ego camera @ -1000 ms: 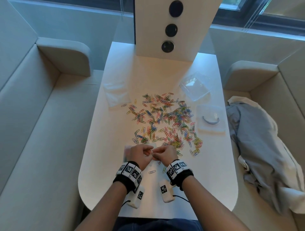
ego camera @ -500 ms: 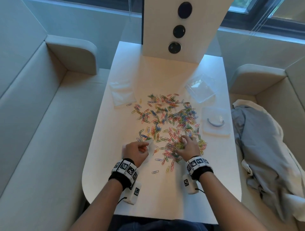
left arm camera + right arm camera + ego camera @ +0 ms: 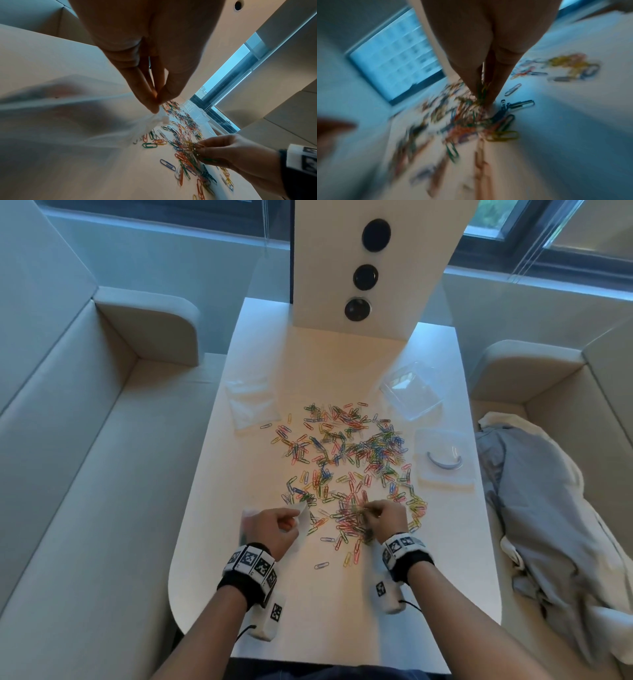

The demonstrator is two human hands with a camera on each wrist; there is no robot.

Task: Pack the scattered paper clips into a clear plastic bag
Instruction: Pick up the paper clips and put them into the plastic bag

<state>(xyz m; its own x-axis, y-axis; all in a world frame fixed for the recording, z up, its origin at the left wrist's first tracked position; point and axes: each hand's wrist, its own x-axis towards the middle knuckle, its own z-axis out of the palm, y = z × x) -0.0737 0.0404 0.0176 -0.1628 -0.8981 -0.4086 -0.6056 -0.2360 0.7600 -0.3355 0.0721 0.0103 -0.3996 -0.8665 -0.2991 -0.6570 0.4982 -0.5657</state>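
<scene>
The right hand (image 3: 385, 520) pinches a tangled bunch of coloured wire paper clips (image 3: 193, 146) at lower centre; the thin clear plastic bag (image 3: 155, 120), pinched by the left hand (image 3: 274, 525), waits just left.

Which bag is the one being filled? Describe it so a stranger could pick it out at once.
Start at the white table and find the spread of coloured paper clips. At its near left edge the left hand pinches a clear plastic bag by its edge. Unlike the flat clear bags lying untouched at the far left, this one is held up off the table.
</scene>
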